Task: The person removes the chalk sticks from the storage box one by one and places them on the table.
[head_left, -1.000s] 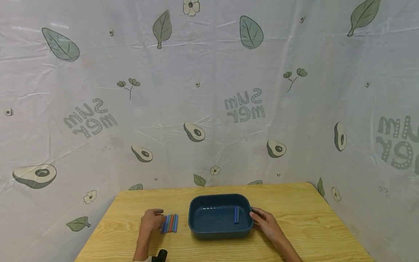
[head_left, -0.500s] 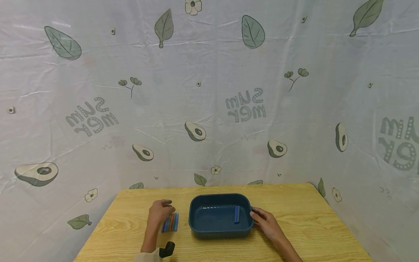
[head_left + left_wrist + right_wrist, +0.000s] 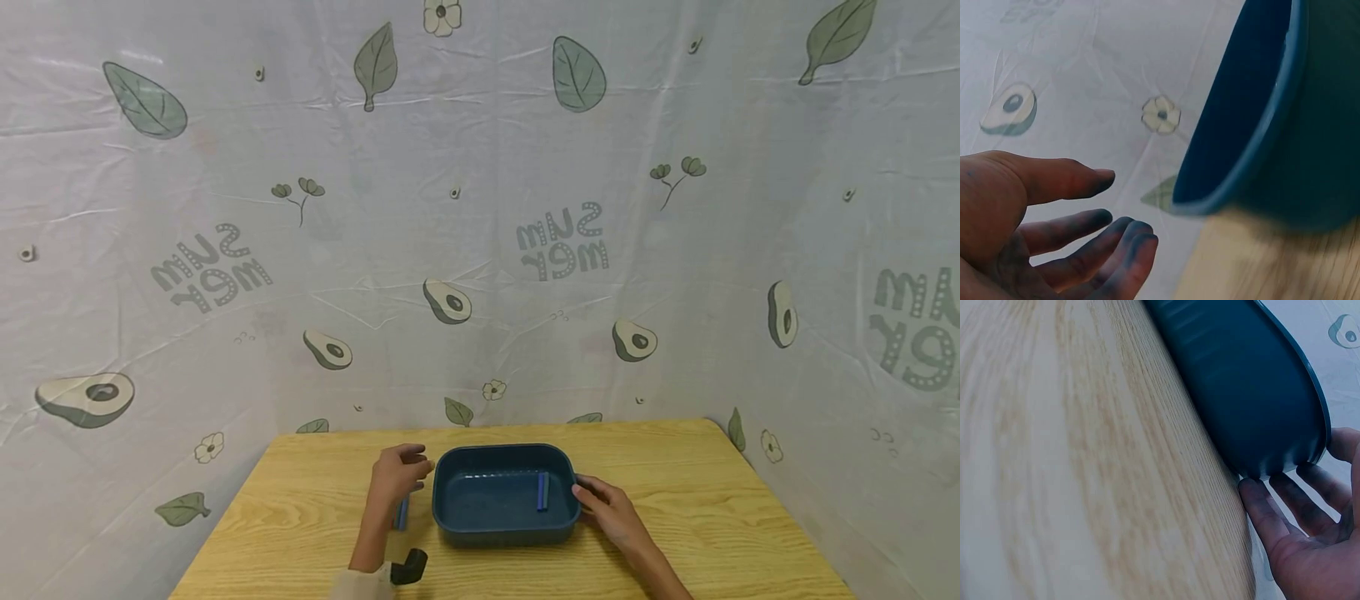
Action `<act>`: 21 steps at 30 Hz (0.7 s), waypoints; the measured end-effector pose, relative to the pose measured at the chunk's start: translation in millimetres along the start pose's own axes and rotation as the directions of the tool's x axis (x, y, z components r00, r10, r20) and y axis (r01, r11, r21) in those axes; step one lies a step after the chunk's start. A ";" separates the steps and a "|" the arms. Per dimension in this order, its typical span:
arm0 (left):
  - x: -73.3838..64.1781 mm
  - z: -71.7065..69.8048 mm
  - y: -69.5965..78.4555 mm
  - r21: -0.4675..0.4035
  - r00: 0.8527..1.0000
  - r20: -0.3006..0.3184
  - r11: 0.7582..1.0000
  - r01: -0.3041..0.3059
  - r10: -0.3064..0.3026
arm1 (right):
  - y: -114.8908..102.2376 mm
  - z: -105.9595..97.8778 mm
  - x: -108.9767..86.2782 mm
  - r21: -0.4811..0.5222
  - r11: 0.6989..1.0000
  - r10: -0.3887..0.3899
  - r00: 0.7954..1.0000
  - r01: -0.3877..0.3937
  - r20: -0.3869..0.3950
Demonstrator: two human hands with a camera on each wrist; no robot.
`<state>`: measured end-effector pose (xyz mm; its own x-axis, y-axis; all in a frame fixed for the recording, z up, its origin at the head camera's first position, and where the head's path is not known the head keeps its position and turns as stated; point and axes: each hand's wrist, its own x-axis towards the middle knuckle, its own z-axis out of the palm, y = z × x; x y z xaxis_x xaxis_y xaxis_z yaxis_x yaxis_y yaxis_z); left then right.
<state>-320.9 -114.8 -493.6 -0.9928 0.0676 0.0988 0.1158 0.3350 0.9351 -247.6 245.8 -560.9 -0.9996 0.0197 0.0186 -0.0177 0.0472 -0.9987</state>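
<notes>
My left hand (image 3: 397, 477) hovers over the table just left of the dark blue plastic basin (image 3: 500, 538). In the left wrist view nothing sits between its thumb and loosely bent fingers, and the fingertips (image 3: 1141, 244) are smudged dark blue. Under that hand lie slim coloured sticks; blue sticks (image 3: 402, 513) show beside the wrist, and the others are hidden. Inside the basin, near its right end, a blue stick (image 3: 541, 492) lies beside a darker one (image 3: 546, 492). My right hand (image 3: 611, 508) holds the basin's right end, thumb at the rim and fingers against the outer wall.
The wooden table (image 3: 697, 500) reaches to a patterned sheet (image 3: 480, 250) hung behind it and along both sides. A black strap piece (image 3: 409, 567) juts from my left wrist.
My left hand has moved rightward and slightly away from me, from the left end of the stick row across to the basin's left side. The right hand and basin have stayed put.
</notes>
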 end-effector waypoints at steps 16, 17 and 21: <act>7.8 50.6 13.8 0.003 0.993 0.088 0.997 -0.073 0.072 | 3.1 -1.1 1.5 0.012 1.000 -0.019 1.000 0.018 0.019; 7.5 53.8 14.8 0.000 0.993 0.092 0.997 -0.074 0.074 | 2.9 -1.2 1.4 0.011 1.000 -0.017 1.000 0.017 0.019; 7.3 66.3 17.7 -0.024 0.991 0.102 0.996 -0.084 0.086 | 3.2 -2.0 1.4 0.006 1.000 -0.012 1.000 0.012 0.019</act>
<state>-324.1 -46.1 -498.9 -0.9710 0.1915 0.1434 0.1978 0.3056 0.9314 -249.0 248.0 -564.0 -0.9996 -0.0001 0.0299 -0.0299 0.0418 -0.9987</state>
